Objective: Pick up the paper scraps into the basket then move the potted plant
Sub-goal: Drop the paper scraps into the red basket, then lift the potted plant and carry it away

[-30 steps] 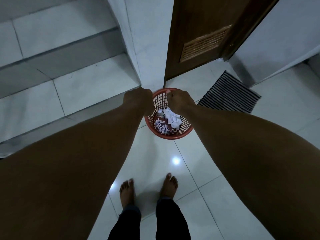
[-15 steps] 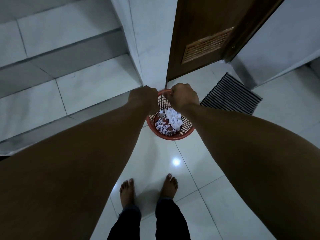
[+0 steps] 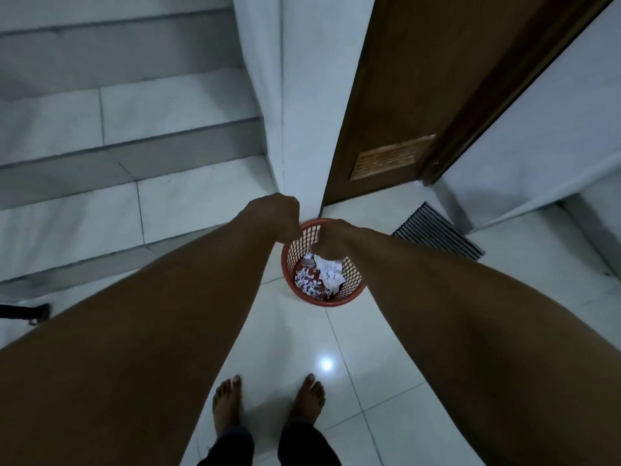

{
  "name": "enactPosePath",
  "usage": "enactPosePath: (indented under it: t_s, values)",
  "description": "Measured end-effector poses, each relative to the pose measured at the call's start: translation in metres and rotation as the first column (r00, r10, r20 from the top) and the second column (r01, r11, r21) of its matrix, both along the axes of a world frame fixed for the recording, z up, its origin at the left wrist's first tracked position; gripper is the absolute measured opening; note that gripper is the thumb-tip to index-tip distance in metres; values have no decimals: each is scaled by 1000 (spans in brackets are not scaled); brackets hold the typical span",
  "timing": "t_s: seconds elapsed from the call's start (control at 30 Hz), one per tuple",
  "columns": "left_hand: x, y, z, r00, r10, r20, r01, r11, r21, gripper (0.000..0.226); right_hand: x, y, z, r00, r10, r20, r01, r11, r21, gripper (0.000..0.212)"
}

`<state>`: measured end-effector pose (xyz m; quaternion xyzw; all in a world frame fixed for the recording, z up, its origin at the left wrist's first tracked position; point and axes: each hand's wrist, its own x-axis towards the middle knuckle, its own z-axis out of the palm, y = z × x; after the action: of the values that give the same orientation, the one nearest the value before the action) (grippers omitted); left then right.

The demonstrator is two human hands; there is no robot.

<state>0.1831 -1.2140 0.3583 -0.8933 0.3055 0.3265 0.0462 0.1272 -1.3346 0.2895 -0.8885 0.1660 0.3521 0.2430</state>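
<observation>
A red mesh basket [image 3: 349, 290] sits low by the wall corner, holding white paper scraps [image 3: 331, 275] and shredded bits. Both my arms reach down to it. My left hand [image 3: 277, 215] is curled at the basket's upper left rim. My right hand [image 3: 331, 240] is curled over the upper right rim, partly above the basket's inside. I see both hands from the back, so the fingers are hidden. No potted plant is in view.
Marble steps [image 3: 134, 203] rise on the left. Straight ahead is a white wall corner [image 3: 295, 129], with a brown door [image 3: 403, 95] to its right. A striped mat [image 3: 440, 235] lies at the doorway. My bare feet [image 3: 268, 401] stand on glossy tiles.
The basket has gone lower and slightly farther from the camera, toward the floor by the wall corner. Both hands have stayed at its rim.
</observation>
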Motion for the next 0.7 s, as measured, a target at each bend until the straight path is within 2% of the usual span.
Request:
enactPosePath:
  t_s: [0.07, 0.13, 0.33, 0.5, 0.7]
  values:
    - [-4, 13, 23, 999, 45, 21, -44, 998, -55, 38, 0, 12, 25, 998, 58, -21, -60, 989, -134, 44]
    - [-7, 27, 53, 992, 75, 102, -66, 993, -93, 37, -1, 24, 61, 991, 131, 2, -127, 963, -236, 43]
    - [-26, 92, 153, 962, 155, 225, -116, 977, -177, 43, -13, 76, 165, 956, 253, 151, -198, 931, -306, 36]
    - [-61, 170, 216, 929, 225, 295, -185, 970, -157, 28, -41, 142, 232, 925, 346, 155, -267, 885, -382, 45]
    - [-141, 288, 266, 882, 326, 340, -271, 942, -199, 44, -91, 264, 296, 845, 437, 308, -283, 854, -436, 42]
